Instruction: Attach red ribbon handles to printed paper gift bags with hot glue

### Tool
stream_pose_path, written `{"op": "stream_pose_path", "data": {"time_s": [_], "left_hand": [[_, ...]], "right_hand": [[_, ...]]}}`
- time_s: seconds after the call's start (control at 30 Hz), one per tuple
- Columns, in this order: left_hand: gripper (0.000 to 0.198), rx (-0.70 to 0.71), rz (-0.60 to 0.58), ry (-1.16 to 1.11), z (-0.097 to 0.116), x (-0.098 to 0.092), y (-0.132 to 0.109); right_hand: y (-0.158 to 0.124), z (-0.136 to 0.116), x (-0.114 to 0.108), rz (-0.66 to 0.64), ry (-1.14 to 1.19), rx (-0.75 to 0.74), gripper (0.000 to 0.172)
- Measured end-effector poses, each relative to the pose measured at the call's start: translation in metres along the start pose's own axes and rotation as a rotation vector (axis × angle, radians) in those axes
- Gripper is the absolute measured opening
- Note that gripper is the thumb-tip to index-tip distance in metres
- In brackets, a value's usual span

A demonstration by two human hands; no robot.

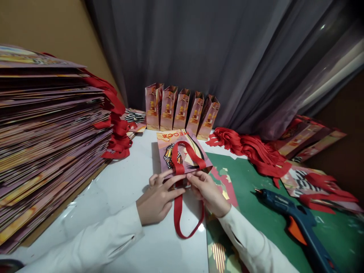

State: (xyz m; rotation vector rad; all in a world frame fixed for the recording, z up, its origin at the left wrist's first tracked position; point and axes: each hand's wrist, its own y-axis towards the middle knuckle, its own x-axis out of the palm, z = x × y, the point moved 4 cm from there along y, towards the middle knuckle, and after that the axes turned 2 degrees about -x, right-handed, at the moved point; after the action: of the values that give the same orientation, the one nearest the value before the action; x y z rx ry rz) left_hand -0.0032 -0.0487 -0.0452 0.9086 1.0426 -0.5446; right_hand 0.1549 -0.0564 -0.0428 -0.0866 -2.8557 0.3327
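A pink paper bag (166,138) with butterfly artwork lies on the white tabletop, its mouth towards me. One red ribbon handle (178,161) loops over the upper face; a second red ribbon loop (178,223) hangs below the mouth. My left hand (159,201) grips the left part of the mouth's edge, with fingers spread across the rim. On the right, my right hand (206,189) pinches the same edge between thumb and fingers. The inside of the bag is mostly hidden behind my fingers.
A tall stack of flat bags (51,151) fills the left. Several upright bags (167,108) line the back near a grey curtain (184,45). Red ribbons (244,146) are heaped at right, beyond a glue gun (287,212) on a green sheet (244,182).
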Motion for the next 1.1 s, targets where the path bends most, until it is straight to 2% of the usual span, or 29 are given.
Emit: {"op": "stream_pose_path", "data": {"time_s": [0.3, 0.43, 0.5, 0.57, 0.67, 0.73, 0.83, 0.9, 1.0, 1.1], "left_hand": [[0.065, 0.014, -0.007, 0.006, -0.001, 0.002, -0.001], [0.07, 0.013, -0.007, 0.036, 0.0, 0.001, 0.0], [0.068, 0.014, -0.007, 0.046, 0.0, 0.001, -0.001], [0.067, 0.013, -0.008, 0.055, 0.0, 0.001, -0.001], [0.066, 0.01, -0.017, 0.057, -0.001, 0.002, -0.002], [0.065, 0.009, -0.016, 0.05, -0.002, 0.002, -0.002], [0.063, 0.015, -0.002, 0.04, -0.001, 0.001, -0.001], [0.064, 0.02, 0.005, 0.045, -0.001, 0.0, 0.0], [0.067, 0.023, 0.0, 0.06, -0.001, 0.0, 0.0], [0.075, 0.03, -0.002, 0.075, -0.001, 0.0, 0.0]], "right_hand": [[0.0, 0.003, 0.005, -0.066, -0.108, -0.028, 0.046], [-0.002, -0.001, -0.003, -0.036, -0.188, -0.062, 0.035], [-0.005, -0.005, -0.016, 0.01, -0.23, -0.113, 0.03], [-0.009, -0.011, -0.037, 0.092, -0.294, -0.168, 0.032], [-0.019, -0.02, -0.075, 0.272, -0.433, -0.252, 0.042], [-0.026, -0.024, -0.097, 0.401, -0.58, -0.341, 0.04], [-0.035, -0.027, -0.112, 0.536, -0.752, -0.458, 0.036], [-0.037, -0.023, -0.107, 0.491, -0.765, -0.48, 0.036], [-0.034, -0.013, -0.081, 0.269, -0.672, -0.414, 0.033], [-0.027, -0.002, -0.05, 0.069, -0.457, -0.286, 0.036]]}}
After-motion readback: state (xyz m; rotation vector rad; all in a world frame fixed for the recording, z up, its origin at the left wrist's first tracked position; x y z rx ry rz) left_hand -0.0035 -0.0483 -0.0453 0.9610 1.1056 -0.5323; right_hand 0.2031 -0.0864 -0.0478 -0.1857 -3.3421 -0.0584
